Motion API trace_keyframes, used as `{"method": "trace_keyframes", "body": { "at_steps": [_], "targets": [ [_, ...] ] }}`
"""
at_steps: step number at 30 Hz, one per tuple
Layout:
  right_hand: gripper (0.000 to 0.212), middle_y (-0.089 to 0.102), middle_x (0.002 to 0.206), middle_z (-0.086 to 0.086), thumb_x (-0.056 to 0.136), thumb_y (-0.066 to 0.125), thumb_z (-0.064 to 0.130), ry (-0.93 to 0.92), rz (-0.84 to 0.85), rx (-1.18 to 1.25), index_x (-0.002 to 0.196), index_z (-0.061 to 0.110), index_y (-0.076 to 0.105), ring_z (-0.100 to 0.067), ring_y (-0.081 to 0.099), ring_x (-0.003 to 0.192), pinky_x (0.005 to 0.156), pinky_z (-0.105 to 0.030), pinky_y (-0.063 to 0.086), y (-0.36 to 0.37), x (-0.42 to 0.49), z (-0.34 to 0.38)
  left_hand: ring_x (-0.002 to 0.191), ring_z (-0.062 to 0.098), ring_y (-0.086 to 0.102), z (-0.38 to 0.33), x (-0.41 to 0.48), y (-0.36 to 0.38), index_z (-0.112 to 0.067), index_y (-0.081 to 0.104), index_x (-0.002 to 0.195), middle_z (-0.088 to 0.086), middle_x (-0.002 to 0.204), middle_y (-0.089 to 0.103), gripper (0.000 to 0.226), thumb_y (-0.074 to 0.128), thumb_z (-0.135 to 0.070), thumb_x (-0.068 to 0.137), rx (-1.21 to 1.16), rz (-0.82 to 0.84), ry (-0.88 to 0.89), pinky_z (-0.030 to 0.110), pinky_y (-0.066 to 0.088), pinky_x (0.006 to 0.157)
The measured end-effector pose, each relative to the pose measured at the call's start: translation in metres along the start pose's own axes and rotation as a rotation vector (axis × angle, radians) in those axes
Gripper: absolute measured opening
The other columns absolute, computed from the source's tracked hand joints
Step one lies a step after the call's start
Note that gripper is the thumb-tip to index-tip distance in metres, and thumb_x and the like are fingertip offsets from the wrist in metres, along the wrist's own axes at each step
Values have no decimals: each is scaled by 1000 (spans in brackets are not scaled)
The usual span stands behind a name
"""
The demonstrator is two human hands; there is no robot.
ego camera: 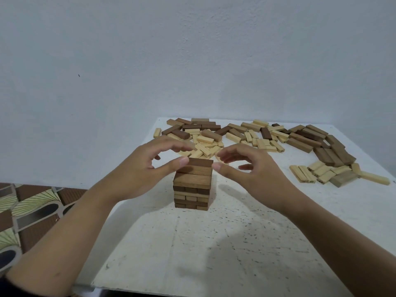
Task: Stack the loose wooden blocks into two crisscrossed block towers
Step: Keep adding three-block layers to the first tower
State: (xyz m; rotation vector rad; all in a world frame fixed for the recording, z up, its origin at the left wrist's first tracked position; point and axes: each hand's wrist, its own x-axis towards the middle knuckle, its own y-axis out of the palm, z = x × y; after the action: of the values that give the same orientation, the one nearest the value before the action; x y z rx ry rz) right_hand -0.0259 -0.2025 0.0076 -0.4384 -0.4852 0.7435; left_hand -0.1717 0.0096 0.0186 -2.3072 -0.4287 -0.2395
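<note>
One crisscrossed block tower (192, 189) of brown and pale wooden layers stands mid-table. Its top layer of brown blocks (198, 168) lies between my hands. My left hand (137, 170) is at the tower's left, its thumb tip touching the top layer's left end, fingers arched above without holding anything. My right hand (250, 170) is at the right, thumb tip close to the top layer's right end, fingers loosely spread. Loose blocks (205, 140) lie in a heap behind the tower.
More loose blocks spread along the far edge and right side, dark ones (321, 144) and pale ones (317, 173). The white speckled table (214, 243) ends at left over a patterned floor (27, 213). A plain wall rises behind.
</note>
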Motion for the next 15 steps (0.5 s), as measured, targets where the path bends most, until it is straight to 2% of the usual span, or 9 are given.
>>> {"method": "trace_keyframes", "body": {
  "at_steps": [3,5,10,15],
  "targets": [
    [12,71,94,16,88,70,41,-17,-99,68,93,30,70,-3,66,94,80,-30,54,-1,2,0,110,6,58,-13,4,8,-37,70,105,-18,106,66,21,58,-47,91,-16,-138,36,14,37,86],
    [7,71,88,14,91,70,32,-31,-156,87,89,26,70,-7,66,88,72,-27,52,-4,3,0,101,13,59,-23,8,14,-30,70,98,-10,97,66,17,60,-43,93,-7,-205,74,7,35,82],
    [9,69,82,9,93,71,26,-47,-241,101,84,25,69,-19,67,82,72,-38,54,-21,1,-7,91,14,58,-58,19,31,-30,68,92,-11,86,61,5,66,-28,96,23,-242,150,13,40,76],
    [11,68,77,11,93,71,27,-50,-262,-6,82,24,69,-8,61,72,60,-15,41,-50,-2,-29,89,9,57,-86,33,55,-32,69,93,-13,83,59,4,68,-29,94,50,-165,129,14,41,69]
  ]
}}
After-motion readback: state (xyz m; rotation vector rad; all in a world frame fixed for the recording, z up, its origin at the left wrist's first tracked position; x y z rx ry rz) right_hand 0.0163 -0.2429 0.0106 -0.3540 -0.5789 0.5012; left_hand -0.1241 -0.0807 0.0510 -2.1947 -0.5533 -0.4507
